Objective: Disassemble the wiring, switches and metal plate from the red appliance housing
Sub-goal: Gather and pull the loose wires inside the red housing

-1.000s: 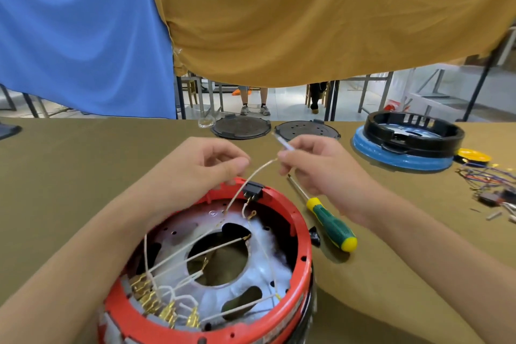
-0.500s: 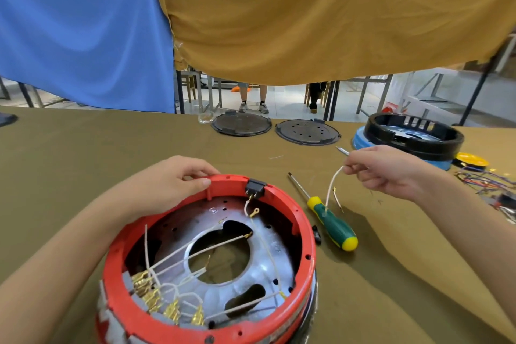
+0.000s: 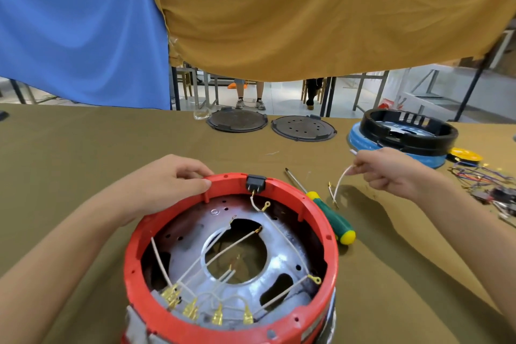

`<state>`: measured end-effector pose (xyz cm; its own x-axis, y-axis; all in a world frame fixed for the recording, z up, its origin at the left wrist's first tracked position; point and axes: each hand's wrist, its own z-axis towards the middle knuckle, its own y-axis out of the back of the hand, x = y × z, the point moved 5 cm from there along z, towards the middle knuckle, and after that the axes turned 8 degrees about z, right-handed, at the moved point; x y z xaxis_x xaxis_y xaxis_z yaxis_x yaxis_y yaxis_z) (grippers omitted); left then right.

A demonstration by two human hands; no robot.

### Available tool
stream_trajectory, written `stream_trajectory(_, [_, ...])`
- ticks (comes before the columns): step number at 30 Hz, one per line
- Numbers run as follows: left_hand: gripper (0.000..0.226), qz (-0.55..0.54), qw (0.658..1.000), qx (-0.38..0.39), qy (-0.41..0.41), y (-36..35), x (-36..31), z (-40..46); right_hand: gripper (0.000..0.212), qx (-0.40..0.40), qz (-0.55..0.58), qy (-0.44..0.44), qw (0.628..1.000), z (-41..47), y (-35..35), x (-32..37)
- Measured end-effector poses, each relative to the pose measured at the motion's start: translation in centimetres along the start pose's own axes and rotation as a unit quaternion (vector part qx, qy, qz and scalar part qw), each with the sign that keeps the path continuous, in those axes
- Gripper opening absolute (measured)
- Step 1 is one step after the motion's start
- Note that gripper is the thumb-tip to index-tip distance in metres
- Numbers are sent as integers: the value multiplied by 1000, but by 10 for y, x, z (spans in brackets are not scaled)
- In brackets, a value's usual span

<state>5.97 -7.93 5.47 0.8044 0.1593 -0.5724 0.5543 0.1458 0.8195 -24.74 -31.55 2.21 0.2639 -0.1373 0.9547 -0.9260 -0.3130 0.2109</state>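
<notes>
The red appliance housing stands open-side up at the bottom centre. Inside lies a silver metal plate with a round hole, crossed by white wires that end in brass terminals at the near rim. A black switch sits in the far rim. My left hand grips the far left rim of the housing. My right hand pinches a loose white wire above the table, to the right of the housing; the wire's ends hang free.
A green and yellow screwdriver lies just right of the housing. Two dark round lids lie at the table's far edge. A blue and black ring part stands far right, with a tangle of coloured wires beside it.
My right hand pulled the white wire off the switch and carried it out to the right. My left hand dropped from the wire onto the housing rim.
</notes>
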Motion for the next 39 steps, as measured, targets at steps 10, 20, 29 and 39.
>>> stream_trajectory(10, [21, -57, 998, -13, -27, -10, 2, 5, 15, -62, -303, 110, 945, -8, -34, -8])
stream_trajectory(20, [43, -172, 983, 51, -50, -19, 4, 5, 8, 8, -82, 212, 974, -51, -59, 31])
stream_trajectory(29, [42, 7, 992, 22, -125, -10, -14, -4, 4, 190, -223, 390, 873, -128, -117, 68])
stream_trajectory(39, [38, 124, 980, 38, -150, -16, -23, -9, 4, 137, -325, 465, 812, -134, -133, 53])
